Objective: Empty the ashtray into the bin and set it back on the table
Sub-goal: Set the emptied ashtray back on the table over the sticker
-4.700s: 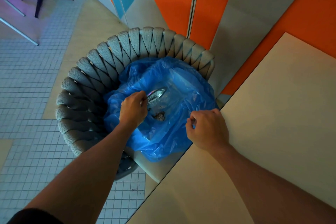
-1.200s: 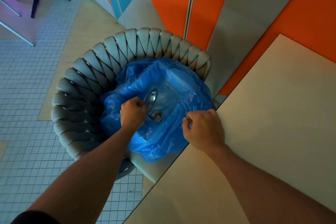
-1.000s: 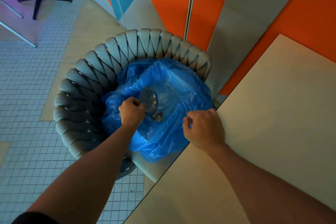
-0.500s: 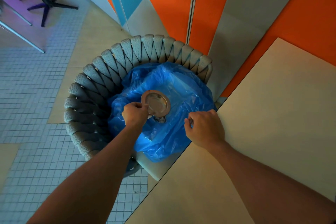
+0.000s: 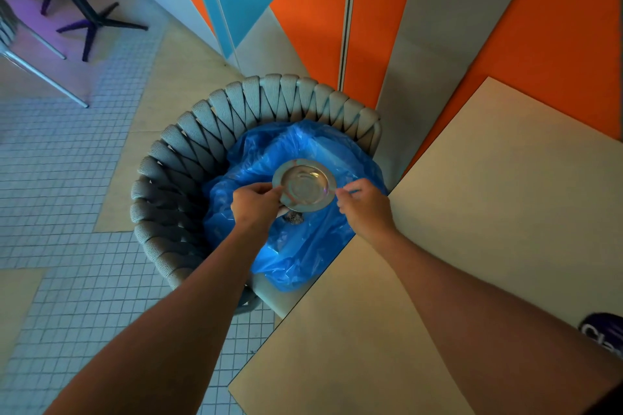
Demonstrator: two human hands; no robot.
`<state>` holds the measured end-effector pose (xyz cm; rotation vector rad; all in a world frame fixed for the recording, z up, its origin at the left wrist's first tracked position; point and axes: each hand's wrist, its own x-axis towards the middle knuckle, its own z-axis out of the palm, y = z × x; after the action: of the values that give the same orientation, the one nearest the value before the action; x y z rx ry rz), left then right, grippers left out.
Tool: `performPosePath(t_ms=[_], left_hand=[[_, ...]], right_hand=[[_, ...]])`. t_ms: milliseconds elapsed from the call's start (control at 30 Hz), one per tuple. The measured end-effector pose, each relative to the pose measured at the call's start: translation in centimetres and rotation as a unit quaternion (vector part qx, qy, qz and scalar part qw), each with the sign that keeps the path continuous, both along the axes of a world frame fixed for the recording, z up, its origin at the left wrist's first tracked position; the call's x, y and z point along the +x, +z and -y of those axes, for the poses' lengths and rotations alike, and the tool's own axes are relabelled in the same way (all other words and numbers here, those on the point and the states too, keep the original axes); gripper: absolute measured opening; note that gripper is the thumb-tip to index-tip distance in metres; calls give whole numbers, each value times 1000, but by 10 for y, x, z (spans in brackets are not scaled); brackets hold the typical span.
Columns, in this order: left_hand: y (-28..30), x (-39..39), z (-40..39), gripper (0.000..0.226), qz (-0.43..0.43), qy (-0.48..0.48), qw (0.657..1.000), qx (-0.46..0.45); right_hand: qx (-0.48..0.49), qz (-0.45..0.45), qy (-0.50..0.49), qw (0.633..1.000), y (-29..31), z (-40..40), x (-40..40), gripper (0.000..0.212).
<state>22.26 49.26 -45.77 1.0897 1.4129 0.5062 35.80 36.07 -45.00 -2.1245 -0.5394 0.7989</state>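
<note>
Head view: steel ashtray [image 5: 304,185], bowl up, is pinched at its rim by left hand [image 5: 256,204] and right hand [image 5: 364,207] above blue-lined woven bin [image 5: 188,145]; ash [image 5: 294,218] lies in liner [image 5: 303,253]; worktop [image 5: 472,212] adjoins.

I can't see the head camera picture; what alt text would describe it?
Two bare hands, left hand and right hand, hold a round metal ashtray, open side up, over a woven grey bin lined with a blue bag. Ash lies in the bag; a beige table stands alongside.

One ashtray [image 5: 304,185], one woven bin [image 5: 188,158] with one blue liner [image 5: 303,246], two hands, one table [image 5: 488,212].
</note>
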Motion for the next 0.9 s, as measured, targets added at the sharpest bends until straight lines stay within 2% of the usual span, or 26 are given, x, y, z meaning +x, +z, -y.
performPosePath(t_ms=[133, 267, 600, 900], left_hand=[[18, -1, 19, 6, 19, -12, 1000, -7], [37, -2, 42, 8, 35, -43, 998, -10], [75, 1, 110, 15, 64, -110, 992, -15], [84, 9, 182, 14, 78, -178, 980, -42]], right_hand=[[29, -105, -68, 992, 13, 10, -3, 13], [57, -187, -136, 971, 24, 30, -4, 14], [79, -217, -197, 953, 49, 112, -8, 11], [92, -228, -247, 937, 66, 202, -13, 10]])
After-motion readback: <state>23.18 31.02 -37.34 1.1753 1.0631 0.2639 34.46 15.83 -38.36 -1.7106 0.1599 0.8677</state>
